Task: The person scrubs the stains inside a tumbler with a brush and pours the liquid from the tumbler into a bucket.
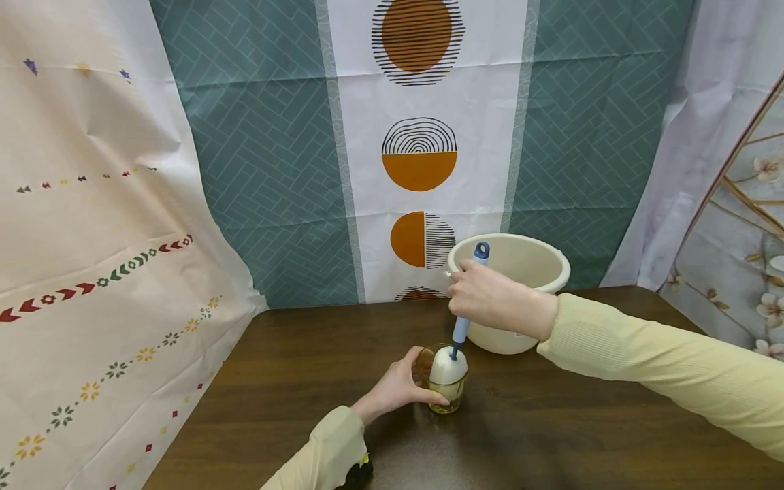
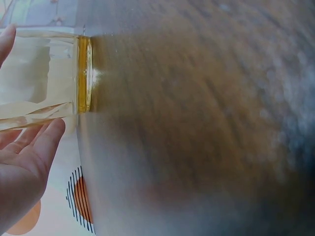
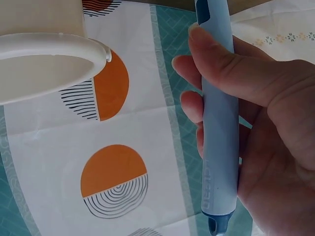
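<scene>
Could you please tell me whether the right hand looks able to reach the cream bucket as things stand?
Probably yes: the bucket stands just beyond the right hand and nothing visible blocks the way, though that hand grips the blue handle and might need to release it.

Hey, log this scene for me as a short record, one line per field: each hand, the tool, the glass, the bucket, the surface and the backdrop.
Left hand: holds the glass between thumb and fingers
Right hand: grips the blue handle
Tool: handle with a white rounded head, lower part inside the glass
Glass: clear, amber-tinted
Bucket: cream, beyond the glass and to its right
Surface: dark brown wooden table
Backdrop: teal and white fabric with orange circle designs
</scene>
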`<move>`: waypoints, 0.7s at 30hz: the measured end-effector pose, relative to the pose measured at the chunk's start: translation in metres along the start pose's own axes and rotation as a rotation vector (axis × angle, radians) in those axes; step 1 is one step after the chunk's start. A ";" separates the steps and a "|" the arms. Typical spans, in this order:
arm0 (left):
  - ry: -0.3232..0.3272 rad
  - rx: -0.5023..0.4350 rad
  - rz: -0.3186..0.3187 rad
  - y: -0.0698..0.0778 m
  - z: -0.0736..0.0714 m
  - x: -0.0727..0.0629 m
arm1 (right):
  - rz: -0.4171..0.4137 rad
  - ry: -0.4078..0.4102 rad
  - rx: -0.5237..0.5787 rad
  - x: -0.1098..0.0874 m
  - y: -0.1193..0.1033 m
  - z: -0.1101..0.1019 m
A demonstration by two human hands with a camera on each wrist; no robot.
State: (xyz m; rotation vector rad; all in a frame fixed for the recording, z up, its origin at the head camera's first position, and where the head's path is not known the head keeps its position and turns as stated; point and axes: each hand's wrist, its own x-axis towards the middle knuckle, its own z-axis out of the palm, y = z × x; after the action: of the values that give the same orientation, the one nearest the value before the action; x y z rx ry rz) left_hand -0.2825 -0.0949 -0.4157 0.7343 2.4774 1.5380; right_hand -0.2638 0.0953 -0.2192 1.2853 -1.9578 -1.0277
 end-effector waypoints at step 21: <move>0.017 0.034 0.035 0.000 0.001 -0.001 | 0.024 0.056 0.012 -0.003 0.000 0.001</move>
State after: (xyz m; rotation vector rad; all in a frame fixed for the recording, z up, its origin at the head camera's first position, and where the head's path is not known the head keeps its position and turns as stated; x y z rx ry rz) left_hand -0.2818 -0.0948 -0.4162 0.7777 2.5223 1.5232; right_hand -0.2630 0.0986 -0.2200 1.2809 -1.9351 -0.9598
